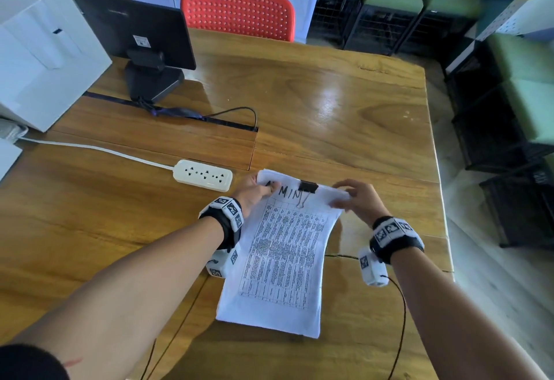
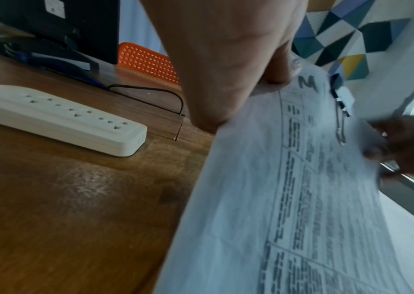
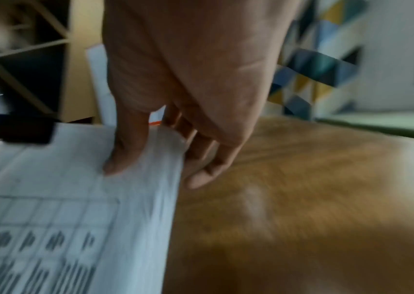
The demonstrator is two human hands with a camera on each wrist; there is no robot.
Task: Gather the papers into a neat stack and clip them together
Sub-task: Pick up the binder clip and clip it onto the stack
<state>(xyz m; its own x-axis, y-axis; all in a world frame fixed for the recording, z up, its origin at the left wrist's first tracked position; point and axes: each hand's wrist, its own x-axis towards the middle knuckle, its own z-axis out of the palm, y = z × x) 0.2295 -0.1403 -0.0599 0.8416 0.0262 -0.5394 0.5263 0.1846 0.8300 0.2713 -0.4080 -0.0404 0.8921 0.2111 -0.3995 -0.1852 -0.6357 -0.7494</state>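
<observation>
Above the table (image 1: 344,103), each hand pinches a top corner of the clipped papers (image 1: 281,259).

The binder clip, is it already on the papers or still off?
On: the binder clip grips the top edge of the papers.

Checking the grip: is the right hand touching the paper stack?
Touching. The right wrist view shows the right hand pinching the paper stack at its corner, thumb on top.

The table (image 1: 344,103) is varnished wood, glossy, with light glaring off its far right corner. The papers (image 1: 284,259) are thin matt white sheets, slightly crumpled. The clip (image 1: 308,187) on their far edge is black with a bare wire handle. The power strip (image 1: 203,175) is smooth cream plastic.
</observation>
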